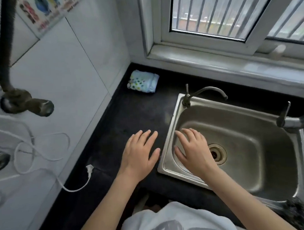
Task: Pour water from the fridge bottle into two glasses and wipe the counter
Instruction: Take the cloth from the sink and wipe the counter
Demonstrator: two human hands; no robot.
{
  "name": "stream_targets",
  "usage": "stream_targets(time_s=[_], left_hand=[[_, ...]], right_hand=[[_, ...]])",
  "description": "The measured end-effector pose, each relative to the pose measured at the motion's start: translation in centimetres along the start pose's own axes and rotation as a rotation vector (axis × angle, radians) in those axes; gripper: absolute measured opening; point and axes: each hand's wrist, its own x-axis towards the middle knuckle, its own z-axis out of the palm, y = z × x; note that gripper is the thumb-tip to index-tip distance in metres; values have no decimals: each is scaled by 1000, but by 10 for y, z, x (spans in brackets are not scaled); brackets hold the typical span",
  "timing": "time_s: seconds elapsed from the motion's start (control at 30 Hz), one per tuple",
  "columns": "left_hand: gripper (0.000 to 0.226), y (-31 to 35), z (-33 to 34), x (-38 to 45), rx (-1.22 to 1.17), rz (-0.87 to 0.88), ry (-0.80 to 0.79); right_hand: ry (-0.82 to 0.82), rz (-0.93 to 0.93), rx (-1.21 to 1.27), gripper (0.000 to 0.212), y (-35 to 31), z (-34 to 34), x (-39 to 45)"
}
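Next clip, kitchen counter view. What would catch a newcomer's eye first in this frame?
Two bare hands held out flat with spread fingers: the left hand over the black counter, the right hand over the left edge of the steel sink. Next, the folded spotted cloth lying in the counter's back corner under the window, and a white cord with its plug trailing onto the counter's left edge.

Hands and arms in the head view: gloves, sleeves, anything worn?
Left hand and right hand are bare: no gloves, rings, watch or bands visible. Both forearms are uncovered right down to the frame's bottom edge. A white shirt with a grey print covers the torso.
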Motion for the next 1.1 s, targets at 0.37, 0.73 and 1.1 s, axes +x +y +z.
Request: stream_targets(time_s=[0.37,0.73,1.1], left_hand=[[63,-67,2,154,46,48,-12],[58,-141,29,288,-33,-91,45],[53,-144,52,341,-221,-473,-60]], right_hand=[[12,-15,26,54,-10,21,170],[-23,63,53,47,-15,63,301],[-111,417,394,35,-23,87,343]])
